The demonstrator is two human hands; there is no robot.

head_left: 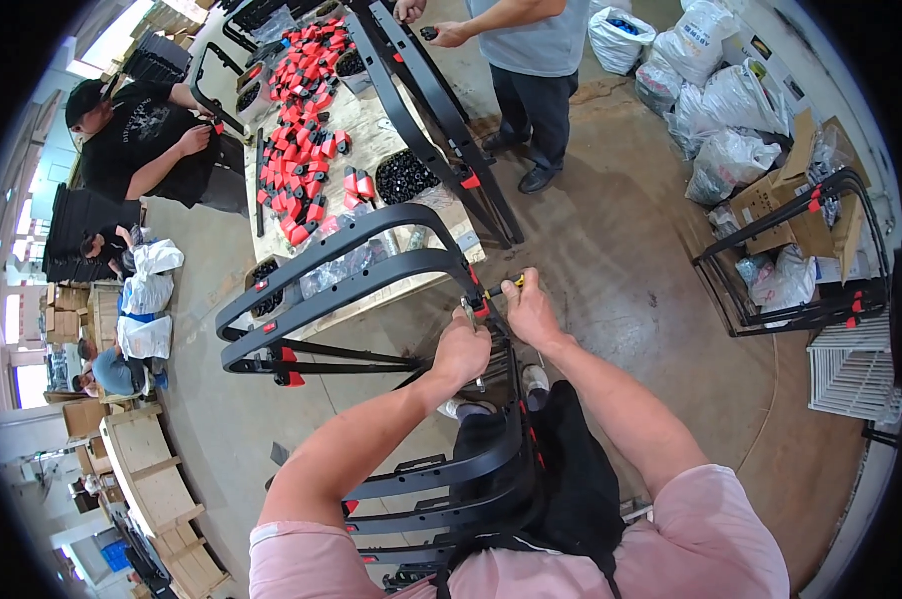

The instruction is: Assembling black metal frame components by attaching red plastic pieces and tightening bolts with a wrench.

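Both my hands are at the joint of a black tubular metal frame (371, 275) with red plastic fittings, standing in front of me. My left hand (461, 352) is closed around a slim silver metal tool (470, 311), whose ends show above and below the fist; its exact kind is hard to make out. My right hand (533, 314), just right of the joint, grips a tool with a yellow-and-black handle (509, 287). That handle points left toward a red fitting (481, 306) on the frame; its tip is hidden. More curved black bars (436, 477) lie across my lap area.
A wooden worktable (371, 125) ahead carries red-and-black plastic parts (296, 140) and a tub of black pieces (407, 178). Co-workers (156, 140) handle frames around it. White sacks (735, 100), cardboard boxes (785, 205) and another black frame (770, 225) stand at right.
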